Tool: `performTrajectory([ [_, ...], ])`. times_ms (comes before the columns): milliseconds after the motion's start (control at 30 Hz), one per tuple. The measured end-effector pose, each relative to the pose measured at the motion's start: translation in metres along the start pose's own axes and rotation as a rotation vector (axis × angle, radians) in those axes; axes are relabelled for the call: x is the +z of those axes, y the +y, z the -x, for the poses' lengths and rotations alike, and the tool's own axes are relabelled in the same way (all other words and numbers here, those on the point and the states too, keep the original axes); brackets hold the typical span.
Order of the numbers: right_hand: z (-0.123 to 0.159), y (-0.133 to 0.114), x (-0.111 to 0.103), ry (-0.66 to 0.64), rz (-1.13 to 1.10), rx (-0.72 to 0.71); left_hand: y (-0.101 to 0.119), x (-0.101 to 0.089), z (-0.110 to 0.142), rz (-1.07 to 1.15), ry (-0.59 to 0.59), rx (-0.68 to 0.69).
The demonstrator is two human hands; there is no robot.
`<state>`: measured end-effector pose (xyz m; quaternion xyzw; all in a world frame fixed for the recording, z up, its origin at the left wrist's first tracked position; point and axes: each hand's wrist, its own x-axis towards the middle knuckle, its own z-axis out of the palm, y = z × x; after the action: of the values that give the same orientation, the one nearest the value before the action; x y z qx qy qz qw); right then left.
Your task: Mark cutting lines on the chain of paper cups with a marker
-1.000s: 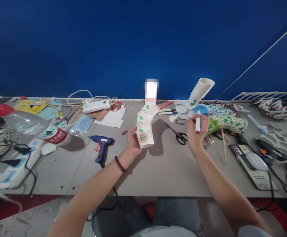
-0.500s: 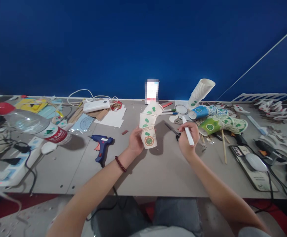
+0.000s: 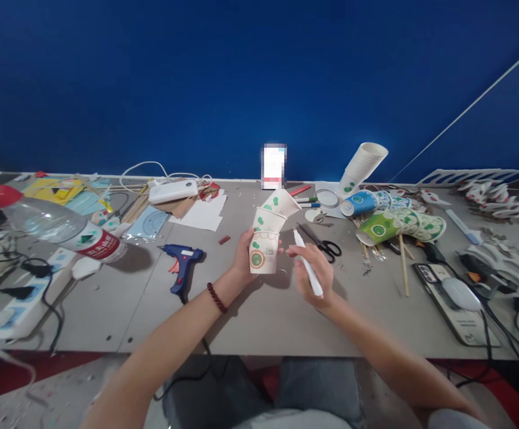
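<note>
My left hand (image 3: 244, 259) is wrapped round the lower part of a bent chain of joined paper cups (image 3: 266, 241), white with green leaves and a brown ring print. The chain's top cup leans to the right. Just right of it, my right hand (image 3: 313, 271) grips a white marker (image 3: 307, 262) whose tip points up and left toward the cups, apart from them. Black-handled scissors (image 3: 328, 249) lie on the table behind my right hand. To the left of my left hand rests a blue hot glue gun (image 3: 185, 265).
A tilted stack of paper cups (image 3: 361, 170) stands at the back right, by a blue cup chain (image 3: 361, 202) and a green one (image 3: 378, 229). At right lies a phone (image 3: 453, 310) with a white mouse (image 3: 461, 293) on it. A plastic bottle (image 3: 58, 223) and power strip (image 3: 31, 298) occupy the left.
My right hand has moved left and down with the marker, close to the cups. The cup chain has turned slightly in my left hand, its top cup leaning further right.
</note>
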<state>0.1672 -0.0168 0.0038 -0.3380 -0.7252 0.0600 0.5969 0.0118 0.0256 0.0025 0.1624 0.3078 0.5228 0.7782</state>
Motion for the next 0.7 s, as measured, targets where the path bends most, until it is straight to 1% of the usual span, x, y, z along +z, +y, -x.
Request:
performTrajectory([
  [100,0.001,-0.001,0.0,-0.018,-0.015,-0.025,-0.002,0.0,0.0,-0.004,-0.01,0.002],
  [200,0.001,-0.001,-0.001,-0.001,-0.022,-0.036,-0.003,0.002,0.0,-0.02,-0.016,-0.004],
  [267,0.004,0.0,-0.002,-0.011,-0.027,0.015,-0.004,0.003,0.0,-0.043,-0.027,-0.003],
  [367,0.009,0.0,-0.001,-0.024,-0.054,0.161,-0.005,0.003,0.0,-0.088,-0.036,0.012],
  [400,0.01,0.0,0.0,-0.019,-0.07,0.184,-0.006,0.003,0.0,-0.1,-0.029,0.018],
  [500,0.011,0.0,0.0,-0.029,-0.109,0.145,-0.005,0.005,0.001,-0.102,0.028,0.026],
  [600,0.009,-0.002,-0.002,-0.075,-0.135,0.113,-0.001,0.006,0.002,-0.087,0.047,0.001],
  [667,0.007,-0.003,-0.004,-0.078,-0.176,0.125,0.0,0.006,0.001,-0.079,0.047,0.002],
  [700,0.006,-0.003,-0.005,-0.058,-0.203,0.15,0.001,0.005,0.0,-0.082,0.057,0.014],
])
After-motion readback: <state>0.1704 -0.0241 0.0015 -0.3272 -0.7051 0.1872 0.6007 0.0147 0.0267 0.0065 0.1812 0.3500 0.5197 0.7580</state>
